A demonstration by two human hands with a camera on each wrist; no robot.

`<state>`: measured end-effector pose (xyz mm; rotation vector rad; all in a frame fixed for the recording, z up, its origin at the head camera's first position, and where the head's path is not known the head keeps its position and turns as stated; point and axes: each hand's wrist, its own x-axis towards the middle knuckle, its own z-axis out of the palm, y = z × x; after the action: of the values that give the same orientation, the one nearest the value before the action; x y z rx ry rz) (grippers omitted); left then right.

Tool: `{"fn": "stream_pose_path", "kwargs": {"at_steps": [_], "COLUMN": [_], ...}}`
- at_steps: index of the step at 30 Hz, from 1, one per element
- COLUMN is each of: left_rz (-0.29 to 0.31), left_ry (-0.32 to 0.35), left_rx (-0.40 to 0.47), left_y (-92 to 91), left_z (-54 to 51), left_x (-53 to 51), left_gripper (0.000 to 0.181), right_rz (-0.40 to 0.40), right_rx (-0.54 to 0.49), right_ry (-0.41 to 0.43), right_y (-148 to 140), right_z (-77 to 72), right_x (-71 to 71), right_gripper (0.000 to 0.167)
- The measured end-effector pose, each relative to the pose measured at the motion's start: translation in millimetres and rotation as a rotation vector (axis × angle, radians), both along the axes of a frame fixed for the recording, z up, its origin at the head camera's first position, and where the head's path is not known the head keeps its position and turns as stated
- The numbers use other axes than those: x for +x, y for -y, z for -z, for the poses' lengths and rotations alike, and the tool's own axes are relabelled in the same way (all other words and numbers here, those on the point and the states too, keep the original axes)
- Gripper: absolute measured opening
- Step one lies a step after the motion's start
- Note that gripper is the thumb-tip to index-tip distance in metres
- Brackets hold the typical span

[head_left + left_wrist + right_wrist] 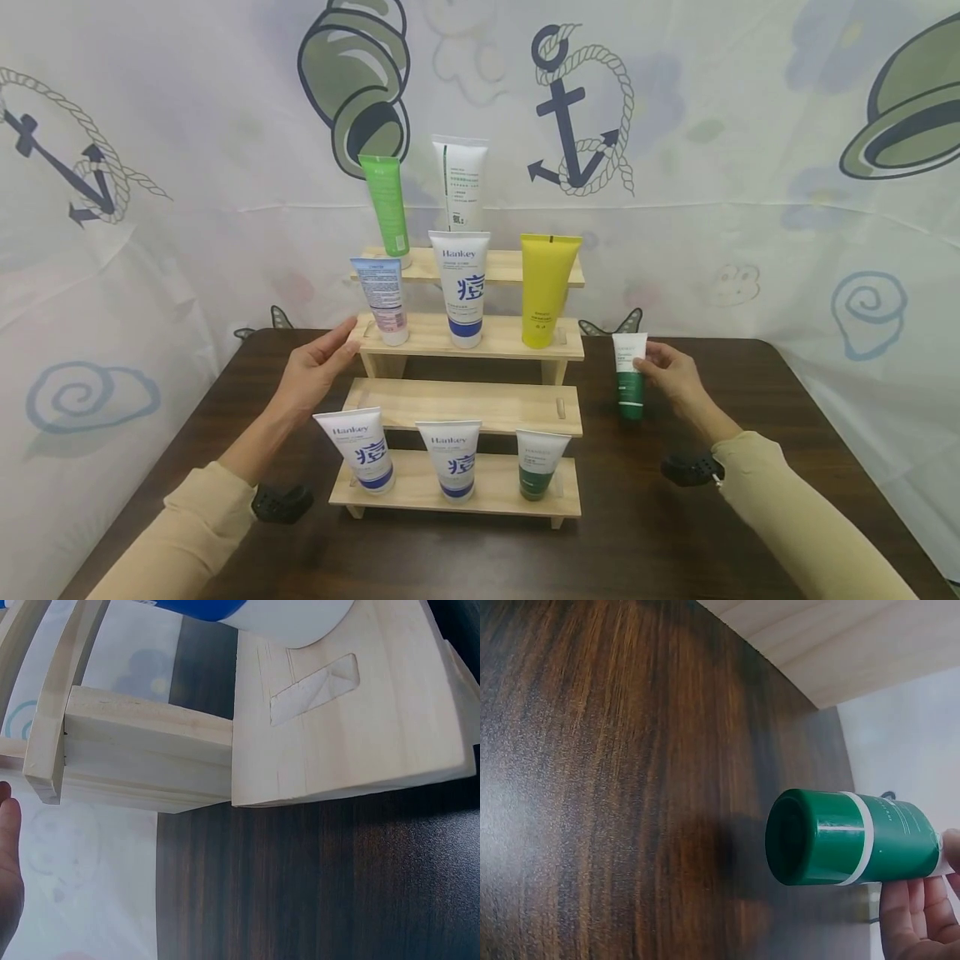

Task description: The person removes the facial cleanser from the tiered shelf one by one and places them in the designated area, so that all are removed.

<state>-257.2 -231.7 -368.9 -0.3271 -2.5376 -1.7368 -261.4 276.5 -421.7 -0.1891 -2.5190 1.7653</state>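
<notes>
"Which hand has the tube (630,379)?"

"The right grip (672,375), thumb and fingers pinching its white upper part."

"How does it lie?"

"Just left of those fingers, long axis nearly upright, cap (817,837) down and, I judge, above the desk (637,533). The stand (457,403) is further left, apart from it."

"And the left grip (318,364)?"

"At the stand's left end, fingers loosely extended, no tube in it. I can't tell whether it presses there. The right is much nearer the tube."
</notes>
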Motion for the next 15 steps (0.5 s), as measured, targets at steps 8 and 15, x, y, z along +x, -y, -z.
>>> {"fn": "stream_pose_path", "kwargs": {"at_steps": [8,15], "left_rz": [-0.002,0.0], "left_ry": [0.003,-0.013], "left_rx": [0.004,0.004], "left_y": [0.0,-0.5], "left_z": [1.6,0.6], "left_x": [-1.2,0.9], "left_gripper": [0.06,0.058], "right_rz": [0.008,0.002], "right_rx": [0.003,0.017], "right_ry": [0.071,0.096], "right_y": [1.5,-0.2], "right_z": [6.3,9.9], "right_x": [-3.4,-8.6], "right_gripper": [0.051,0.053]}}
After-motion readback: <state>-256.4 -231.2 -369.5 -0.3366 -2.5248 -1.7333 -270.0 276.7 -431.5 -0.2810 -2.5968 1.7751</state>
